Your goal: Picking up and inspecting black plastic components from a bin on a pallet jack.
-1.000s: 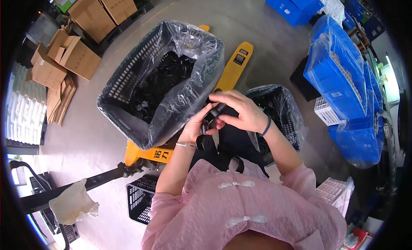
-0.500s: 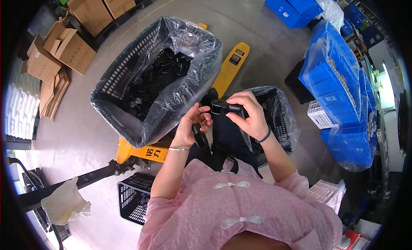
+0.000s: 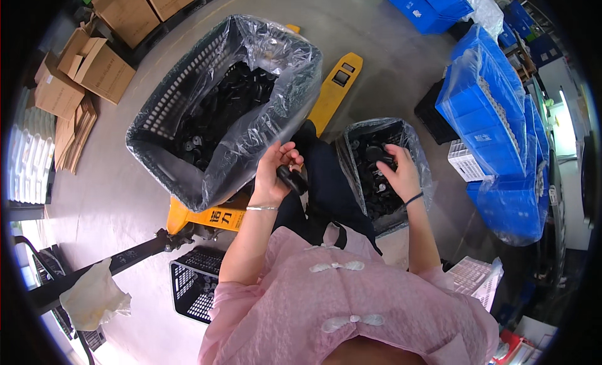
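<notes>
My left hand (image 3: 269,180) is closed around a black plastic part (image 3: 292,179), with the fingers curled beside the large crate. Over the smaller lined crate (image 3: 425,170) on the right, my right hand (image 3: 404,175) grips a black plastic part with a round head (image 3: 377,154). Black parts (image 3: 380,190) fill that crate below the hand. On the left, the large dark crate (image 3: 164,111), lined with clear plastic film, holds a heap of similar black parts (image 3: 235,101).
Beneath the large crate is a yellow pallet jack (image 3: 338,83), its handle bar (image 3: 113,264) reaching lower left with a cloth (image 3: 97,296) over it. A black basket (image 3: 194,286) stands nearby. Blue bins (image 3: 480,120) are stacked at right; cardboard boxes (image 3: 103,70) stand at far left.
My right hand has moved right and away from the left hand, carrying its black part over the smaller crate. My left hand keeps its part, now slightly higher.
</notes>
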The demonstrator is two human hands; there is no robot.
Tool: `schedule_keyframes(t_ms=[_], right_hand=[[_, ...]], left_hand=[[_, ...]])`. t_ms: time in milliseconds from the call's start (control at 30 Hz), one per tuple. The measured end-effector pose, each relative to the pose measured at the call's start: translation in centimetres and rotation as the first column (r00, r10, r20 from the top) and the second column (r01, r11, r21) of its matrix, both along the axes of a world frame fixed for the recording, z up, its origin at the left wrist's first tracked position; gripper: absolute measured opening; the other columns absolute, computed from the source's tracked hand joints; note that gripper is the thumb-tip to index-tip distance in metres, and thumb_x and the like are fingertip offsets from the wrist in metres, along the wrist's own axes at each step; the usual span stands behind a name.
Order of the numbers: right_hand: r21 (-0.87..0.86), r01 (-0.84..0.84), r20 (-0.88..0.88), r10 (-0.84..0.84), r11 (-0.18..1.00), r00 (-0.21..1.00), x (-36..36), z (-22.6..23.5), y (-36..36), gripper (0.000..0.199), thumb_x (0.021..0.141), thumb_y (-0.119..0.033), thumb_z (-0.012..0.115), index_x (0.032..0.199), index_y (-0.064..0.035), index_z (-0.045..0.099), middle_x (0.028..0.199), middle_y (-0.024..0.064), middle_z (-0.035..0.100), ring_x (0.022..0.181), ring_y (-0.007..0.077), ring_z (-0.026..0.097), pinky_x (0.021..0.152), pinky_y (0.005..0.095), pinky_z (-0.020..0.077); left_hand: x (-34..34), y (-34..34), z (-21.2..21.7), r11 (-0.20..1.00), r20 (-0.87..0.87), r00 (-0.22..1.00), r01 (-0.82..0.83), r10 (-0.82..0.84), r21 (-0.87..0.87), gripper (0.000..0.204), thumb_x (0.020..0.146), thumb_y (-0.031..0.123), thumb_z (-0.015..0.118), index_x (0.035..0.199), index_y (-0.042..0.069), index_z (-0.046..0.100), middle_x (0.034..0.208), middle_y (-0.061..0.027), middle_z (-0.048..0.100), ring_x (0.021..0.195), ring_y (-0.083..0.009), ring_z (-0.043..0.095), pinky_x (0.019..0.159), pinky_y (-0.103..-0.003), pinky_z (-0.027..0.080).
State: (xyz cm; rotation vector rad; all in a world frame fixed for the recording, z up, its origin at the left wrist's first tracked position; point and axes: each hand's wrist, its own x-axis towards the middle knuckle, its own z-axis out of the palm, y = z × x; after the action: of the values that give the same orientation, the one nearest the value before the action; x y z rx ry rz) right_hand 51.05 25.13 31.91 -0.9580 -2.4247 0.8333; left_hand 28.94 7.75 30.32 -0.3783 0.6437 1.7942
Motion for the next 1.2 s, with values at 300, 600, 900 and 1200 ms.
schedule_keyframes(t_ms=[300,600,900,1200], right_hand=[[-0.695,-0.465,-0.502,0.093,0.548,0.86,-7.2,1.0,-8.0,0.042,0.078,-0.012,0.061,0.115,-0.0001,0.043,0.1,0.0089,0.054,0.083,0.0128,0.055,0.073,0.0244,0.044],[-0.909,-0.377,-0.32,-0.281,-0.179,0.905,-7.4,0.8,-5.5,0.036,0.088,-0.035,0.046,0.09,-0.0012,0.058,0.073,0.0069,0.062,0.064,0.0147,0.062,0.055,0.0239,0.0497],[-0.926,-0.336,-0.298,-0.219,-0.17,0.929,-6.9,1.5,-5.0,0.054,0.089,-0.048,0.034,0.09,-0.0001,0.059,0.068,0.0063,0.062,0.056,0.0145,0.06,0.052,0.0242,0.0492],[-0.93,-0.333,-0.35,-0.102,0.155,0.931,-7.1,2.6,-5.6,0.035,0.088,-0.034,0.044,0.096,-0.0025,0.056,0.081,0.006,0.062,0.068,0.0138,0.06,0.058,0.0226,0.0471]], left_hand=[[2.7,3.3,0.5,0.954,-0.119,0.968,-0.241,0.222,-0.177,0.022,0.088,0.021,0.045,0.088,0.001,0.053,0.075,-0.0055,0.05,0.072,-0.0166,0.048,0.068,-0.027,0.044],[2.7,0.9,2.5,0.994,-0.541,0.84,0.031,0.03,0.104,0.02,0.084,0.014,0.054,0.101,0.003,0.055,0.09,-0.0032,0.056,0.082,-0.0105,0.051,0.074,-0.024,0.041],[1.8,0.8,0.7,0.998,-0.1,0.994,-0.047,0.049,0.031,0.016,0.08,0.018,0.061,0.088,0.005,0.057,0.077,-0.0035,0.056,0.068,-0.0121,0.055,0.063,-0.023,0.05],[3.0,0.1,1.9,0.993,-0.692,0.722,0.078,0.003,0.085,0.027,0.075,-0.009,0.055,0.098,0.004,0.056,0.088,-0.0018,0.054,0.086,-0.0108,0.052,0.077,-0.022,0.041]])
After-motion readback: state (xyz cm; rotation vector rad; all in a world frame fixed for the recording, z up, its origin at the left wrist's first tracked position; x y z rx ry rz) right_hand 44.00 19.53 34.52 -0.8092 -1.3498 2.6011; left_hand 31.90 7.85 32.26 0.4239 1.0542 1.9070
